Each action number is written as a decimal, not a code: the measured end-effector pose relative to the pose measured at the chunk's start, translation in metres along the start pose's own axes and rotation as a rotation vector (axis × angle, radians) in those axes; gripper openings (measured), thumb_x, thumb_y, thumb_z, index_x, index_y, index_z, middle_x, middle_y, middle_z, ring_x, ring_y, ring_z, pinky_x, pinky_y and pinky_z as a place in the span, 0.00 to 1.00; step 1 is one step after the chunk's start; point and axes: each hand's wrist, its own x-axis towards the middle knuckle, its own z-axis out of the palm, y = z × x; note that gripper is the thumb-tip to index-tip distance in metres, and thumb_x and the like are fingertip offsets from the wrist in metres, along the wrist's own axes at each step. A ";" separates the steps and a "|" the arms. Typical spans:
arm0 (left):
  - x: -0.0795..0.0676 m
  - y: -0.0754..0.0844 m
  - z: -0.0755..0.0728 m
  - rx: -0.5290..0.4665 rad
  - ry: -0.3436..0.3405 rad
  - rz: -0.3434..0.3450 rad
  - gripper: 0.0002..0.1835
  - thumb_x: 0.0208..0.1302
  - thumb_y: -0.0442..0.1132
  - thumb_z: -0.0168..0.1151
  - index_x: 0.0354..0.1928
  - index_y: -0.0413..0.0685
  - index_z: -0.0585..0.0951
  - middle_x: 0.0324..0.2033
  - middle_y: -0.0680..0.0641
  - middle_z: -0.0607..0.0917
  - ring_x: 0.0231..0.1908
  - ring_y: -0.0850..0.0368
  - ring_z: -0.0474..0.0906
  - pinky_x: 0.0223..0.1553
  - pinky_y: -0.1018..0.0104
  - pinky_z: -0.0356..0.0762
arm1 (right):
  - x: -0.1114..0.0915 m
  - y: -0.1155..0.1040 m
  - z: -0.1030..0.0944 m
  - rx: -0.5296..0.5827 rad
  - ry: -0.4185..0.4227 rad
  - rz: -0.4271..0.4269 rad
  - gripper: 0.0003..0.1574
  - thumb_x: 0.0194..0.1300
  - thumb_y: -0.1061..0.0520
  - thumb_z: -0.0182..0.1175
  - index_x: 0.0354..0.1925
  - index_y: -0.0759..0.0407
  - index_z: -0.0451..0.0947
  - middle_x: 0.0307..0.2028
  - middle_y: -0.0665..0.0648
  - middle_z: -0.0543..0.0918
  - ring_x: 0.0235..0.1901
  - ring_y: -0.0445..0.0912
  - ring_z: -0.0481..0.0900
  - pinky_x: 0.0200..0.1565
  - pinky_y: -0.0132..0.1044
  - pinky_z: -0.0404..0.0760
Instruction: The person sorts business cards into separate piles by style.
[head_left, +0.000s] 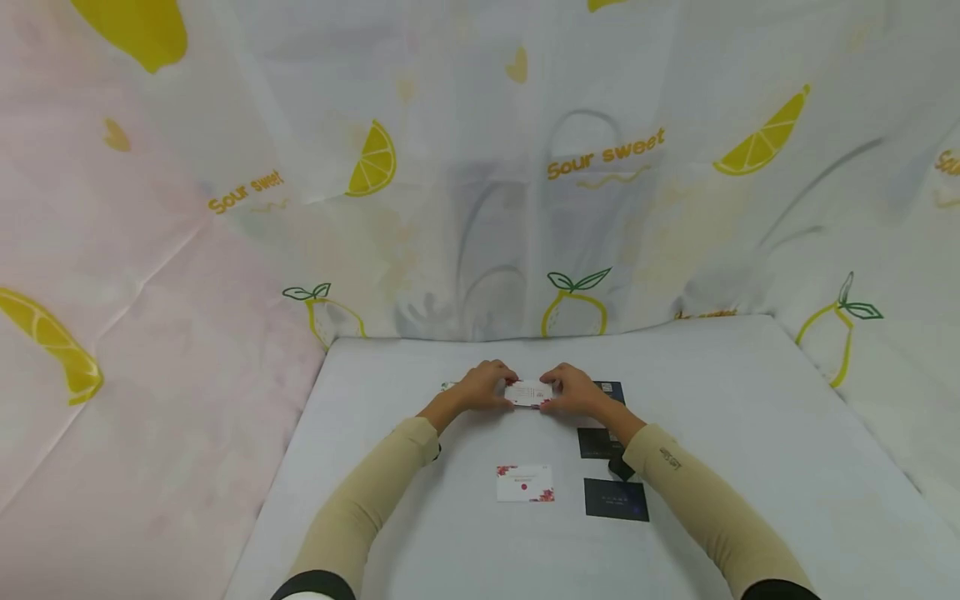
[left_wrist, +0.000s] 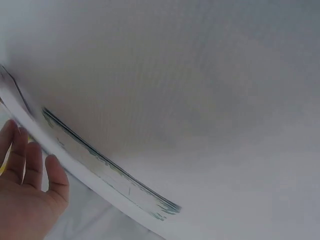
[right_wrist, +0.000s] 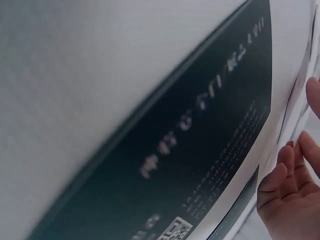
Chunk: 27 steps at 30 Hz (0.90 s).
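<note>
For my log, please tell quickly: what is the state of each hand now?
Left hand: holding the left end of a white card.
Right hand: holding the same card's right end.

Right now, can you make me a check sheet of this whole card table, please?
Surface: white table, cards lying on it.
Job's things: gripped floral card; second floral card, closer; dark cards at right; pale card at left.
Clutter: small black object by the right sleeve, unclear what.
Hands: left hand and right hand grip opposite ends of one floral card.
Cables: nothing seen.
Surroundings: lemon-print cloth behind and at both sides.
</note>
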 end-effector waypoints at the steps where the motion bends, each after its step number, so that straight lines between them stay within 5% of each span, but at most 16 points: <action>1: 0.000 0.000 0.001 0.004 -0.003 -0.005 0.25 0.58 0.46 0.73 0.58 0.49 0.81 0.54 0.46 0.79 0.56 0.49 0.72 0.58 0.49 0.71 | 0.000 0.000 0.001 -0.001 -0.004 0.005 0.31 0.55 0.52 0.74 0.56 0.62 0.80 0.49 0.60 0.78 0.45 0.50 0.76 0.48 0.47 0.76; 27: -0.001 0.003 0.008 0.028 -0.022 -0.068 0.26 0.55 0.47 0.74 0.58 0.53 0.82 0.53 0.48 0.80 0.55 0.50 0.73 0.58 0.44 0.68 | 0.005 -0.002 0.013 -0.047 -0.018 0.071 0.33 0.52 0.54 0.76 0.55 0.64 0.80 0.51 0.61 0.76 0.48 0.50 0.75 0.56 0.48 0.75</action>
